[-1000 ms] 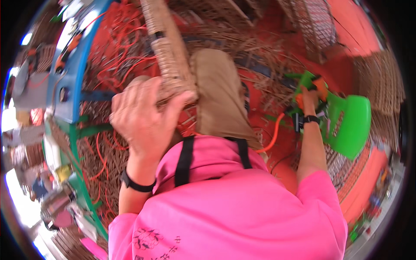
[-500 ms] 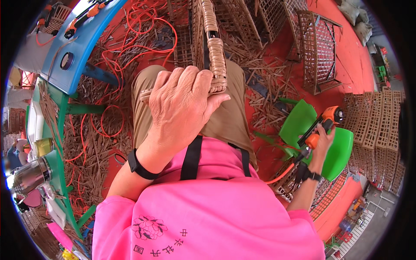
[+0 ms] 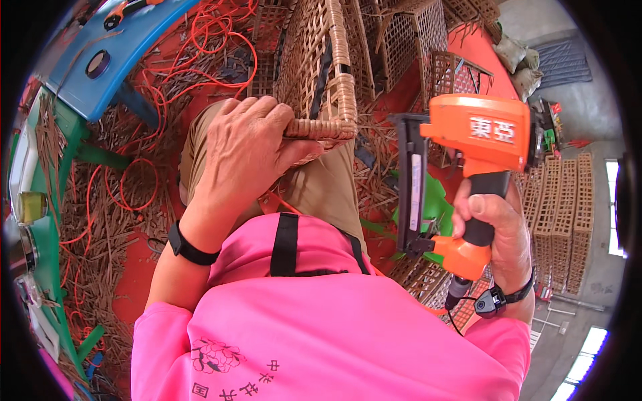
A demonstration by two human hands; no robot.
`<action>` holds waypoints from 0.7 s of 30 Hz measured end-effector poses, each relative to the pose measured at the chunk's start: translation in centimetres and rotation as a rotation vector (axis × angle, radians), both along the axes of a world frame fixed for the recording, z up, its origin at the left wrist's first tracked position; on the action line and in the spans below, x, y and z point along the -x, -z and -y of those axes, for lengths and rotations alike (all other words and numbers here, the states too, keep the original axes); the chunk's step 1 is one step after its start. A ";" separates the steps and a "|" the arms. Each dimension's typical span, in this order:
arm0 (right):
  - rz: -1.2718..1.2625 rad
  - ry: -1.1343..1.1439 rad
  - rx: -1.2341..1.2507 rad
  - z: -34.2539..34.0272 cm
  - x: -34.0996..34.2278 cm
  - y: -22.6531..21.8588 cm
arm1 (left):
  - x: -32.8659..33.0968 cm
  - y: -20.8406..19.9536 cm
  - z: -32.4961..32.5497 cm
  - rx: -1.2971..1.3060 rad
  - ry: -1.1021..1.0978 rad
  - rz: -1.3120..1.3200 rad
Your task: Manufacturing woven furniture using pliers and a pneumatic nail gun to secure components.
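A brown woven basket (image 3: pixel 342 73) stands tilted against my lap, its rim wrapped in flat strips. My left hand (image 3: pixel 244 150) grips the near end of that rim, fingers over the top and thumb along the inner side. In my right hand (image 3: pixel 498 214) is an orange and black pneumatic stapler (image 3: pixel 478 130), held up by its handle to the right of the basket. My fingers wrap round the grip. An air hose fitting (image 3: pixel 458 289) hangs from the bottom of the handle. The stapler's nose is apart from the basket.
A blue table (image 3: pixel 127 50) with a roll of tape (image 3: pixel 97 63) is at the far left, beside a green table (image 3: pixel 67 140). Orange hose (image 3: pixel 221 40) coils over strip scraps (image 3: pixel 107 220). A green chair (image 3: pixel 431 207) and stacked woven panels (image 3: pixel 562 214) lie right.
My right hand has raised the stapler from beside the green chair up toward the basket. The basket has tipped, so more of its woven inside shows. My left hand still grips the rim.
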State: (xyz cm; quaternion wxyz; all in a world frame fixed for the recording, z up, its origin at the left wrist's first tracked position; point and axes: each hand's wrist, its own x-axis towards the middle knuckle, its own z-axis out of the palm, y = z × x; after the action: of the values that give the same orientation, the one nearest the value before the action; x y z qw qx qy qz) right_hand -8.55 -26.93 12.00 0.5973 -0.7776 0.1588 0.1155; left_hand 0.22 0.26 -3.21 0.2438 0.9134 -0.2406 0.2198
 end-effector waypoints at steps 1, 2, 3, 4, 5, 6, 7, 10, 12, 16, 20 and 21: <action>-0.042 -0.036 0.023 -0.9 -0.4 -0.5 | -0.2 0.4 -0.2 0.033 0.052 -0.049; -0.045 -0.040 0.035 -1.3 -0.9 -0.9 | -0.5 0.7 -0.1 0.094 0.073 0.029; -0.077 -0.100 0.078 -1.6 -1.3 -1.2 | -0.5 0.8 -0.2 0.106 0.070 0.026; -0.111 -0.162 0.119 -1.8 -1.7 -1.5 | -0.5 0.9 -0.1 0.121 0.073 0.022; -0.118 -0.165 0.128 -2.0 -2.0 -1.6 | -0.5 1.1 -0.1 0.136 0.078 0.017; -0.123 -0.162 0.116 -2.3 -2.3 -1.8 | -0.4 1.2 -0.1 0.145 0.075 0.011; -0.125 -0.156 0.103 -2.5 -2.5 -2.0 | -0.4 1.2 0.0 0.147 0.074 0.015; -0.186 -0.187 0.107 -2.3 -3.7 -2.1 | -0.5 1.2 0.1 0.161 0.071 -0.003; -0.223 -0.198 0.096 -2.5 -4.2 -2.3 | -0.6 1.3 0.2 0.173 0.070 -0.023; -0.301 -0.194 0.126 -3.6 -5.1 -3.1 | -0.7 1.6 0.2 0.178 0.079 0.020; -0.339 -0.226 0.167 -3.2 -6.1 -3.3 | -0.7 1.9 0.2 0.210 0.094 0.061; -0.339 -0.225 0.169 -3.5 -6.4 -3.5 | -0.7 1.9 0.1 0.212 0.094 0.061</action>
State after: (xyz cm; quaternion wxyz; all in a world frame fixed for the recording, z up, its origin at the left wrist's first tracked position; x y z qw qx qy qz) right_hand -2.13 -23.45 15.48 0.4781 -0.8071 0.1782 0.2970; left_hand 0.90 0.12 -5.10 0.3416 0.8631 -0.2660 0.2598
